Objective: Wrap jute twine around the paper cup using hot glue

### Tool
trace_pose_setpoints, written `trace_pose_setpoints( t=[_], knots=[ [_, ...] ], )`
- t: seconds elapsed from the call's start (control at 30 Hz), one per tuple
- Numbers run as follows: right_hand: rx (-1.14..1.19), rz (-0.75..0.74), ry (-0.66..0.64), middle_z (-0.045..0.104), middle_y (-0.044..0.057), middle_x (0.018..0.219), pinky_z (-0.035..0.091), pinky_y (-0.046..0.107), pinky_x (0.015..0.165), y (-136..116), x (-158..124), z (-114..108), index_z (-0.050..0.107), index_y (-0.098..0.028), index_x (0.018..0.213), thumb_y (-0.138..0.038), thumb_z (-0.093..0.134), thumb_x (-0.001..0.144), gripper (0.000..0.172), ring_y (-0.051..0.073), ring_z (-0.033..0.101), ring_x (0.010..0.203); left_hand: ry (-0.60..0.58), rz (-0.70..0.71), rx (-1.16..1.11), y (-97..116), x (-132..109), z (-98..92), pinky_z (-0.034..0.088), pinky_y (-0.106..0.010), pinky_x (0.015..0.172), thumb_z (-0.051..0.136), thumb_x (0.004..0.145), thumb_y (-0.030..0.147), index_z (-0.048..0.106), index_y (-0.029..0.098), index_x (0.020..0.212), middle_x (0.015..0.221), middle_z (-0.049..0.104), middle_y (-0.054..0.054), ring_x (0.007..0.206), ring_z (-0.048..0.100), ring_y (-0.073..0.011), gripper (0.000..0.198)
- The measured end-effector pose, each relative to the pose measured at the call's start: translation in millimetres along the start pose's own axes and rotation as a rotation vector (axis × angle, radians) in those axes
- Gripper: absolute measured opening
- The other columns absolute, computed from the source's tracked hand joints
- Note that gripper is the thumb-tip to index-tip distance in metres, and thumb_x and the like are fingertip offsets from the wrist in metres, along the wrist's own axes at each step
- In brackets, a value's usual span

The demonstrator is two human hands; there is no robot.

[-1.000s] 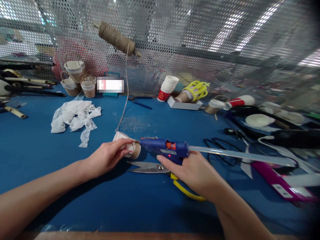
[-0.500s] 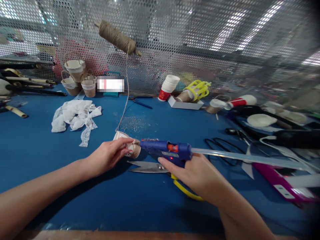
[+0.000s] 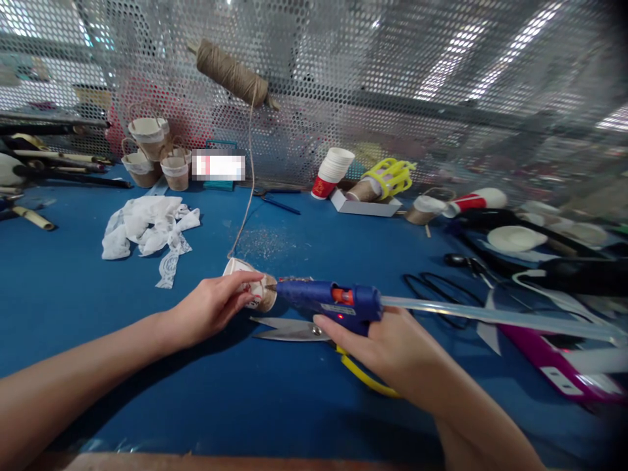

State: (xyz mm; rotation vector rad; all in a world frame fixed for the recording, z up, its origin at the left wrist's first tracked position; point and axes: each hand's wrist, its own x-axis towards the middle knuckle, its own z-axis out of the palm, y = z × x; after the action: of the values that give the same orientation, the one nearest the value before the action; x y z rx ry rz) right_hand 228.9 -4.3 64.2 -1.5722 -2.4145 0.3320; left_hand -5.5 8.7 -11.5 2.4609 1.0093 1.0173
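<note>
My left hand [image 3: 216, 306] is closed around a small paper cup [image 3: 238, 267] lying on its side, its base end wrapped in brown twine. In my right hand [image 3: 387, 347] is a blue hot glue gun [image 3: 326, 302], its nozzle at the twine-wrapped part of the cup. A long clear glue stick [image 3: 471, 313] sticks out of the gun's back, and a small red light glows on its side. From the cup a strand of twine [image 3: 250, 176] runs up to a twine spool [image 3: 230, 73]. Scissors [image 3: 294, 330] with yellow handles lie beneath the gun, partly hidden by my right hand.
White lace [image 3: 147, 226] lies in a heap at left, before several twine-wrapped cups [image 3: 175, 171]. Pliers [image 3: 279, 201], stacked paper cups [image 3: 332, 173] and a white box [image 3: 366, 205] stand farther back. At right are black cables [image 3: 434, 294] and a magenta power strip [image 3: 544, 366].
The glue gun and my right hand have shifted slightly to the right and down, the nozzle still at the cup. My left hand and the cup have hardly moved.
</note>
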Motion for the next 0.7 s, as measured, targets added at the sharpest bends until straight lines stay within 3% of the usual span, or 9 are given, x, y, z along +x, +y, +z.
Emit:
trace_pose_setpoints(
  t=[0.17, 0.4, 0.7],
  knots=[
    [0.022, 0.0, 0.077, 0.055, 0.004, 0.048, 0.043, 0.029, 0.044, 0.3, -2.1, 2.0, 0.066, -0.021, 0.068, -0.029, 0.052, 0.072, 0.017, 0.017, 0.052, 0.045, 0.009, 0.001, -0.01, -1.2, -0.8, 1.9, 0.053, -0.022, 0.067, 0.037, 0.088, 0.018, 0.045, 0.013, 0.115, 0.101, 0.066, -0.011, 0.078, 0.066, -0.0129, 0.028],
    [0.012, -0.071, 0.064, 0.041, -0.001, 0.037, 0.04, 0.026, 0.038, -4.5, -2.5, -1.8, 0.066, -0.022, 0.064, -0.028, 0.052, 0.071, 0.016, 0.014, 0.044, 0.036, 0.004, -0.056, -0.03, -2.9, 0.1, 1.8, 0.052, -0.024, 0.071, 0.036, 0.089, 0.019, 0.046, 0.013, 0.115, 0.101, 0.066, -0.011, 0.086, 0.065, -0.0153, 0.029],
    [0.037, -0.022, 0.054, 0.057, 0.003, 0.049, 0.043, 0.026, 0.044, 3.8, -3.0, 8.3, 0.065, -0.019, 0.068, -0.028, 0.05, 0.077, 0.019, 0.016, 0.053, 0.044, 0.02, -0.034, -0.016, -2.2, 1.0, 1.5, 0.052, -0.022, 0.069, 0.036, 0.09, 0.021, 0.047, 0.013, 0.114, 0.1, 0.066, -0.01, 0.081, 0.066, -0.0136, 0.028]
  ],
)
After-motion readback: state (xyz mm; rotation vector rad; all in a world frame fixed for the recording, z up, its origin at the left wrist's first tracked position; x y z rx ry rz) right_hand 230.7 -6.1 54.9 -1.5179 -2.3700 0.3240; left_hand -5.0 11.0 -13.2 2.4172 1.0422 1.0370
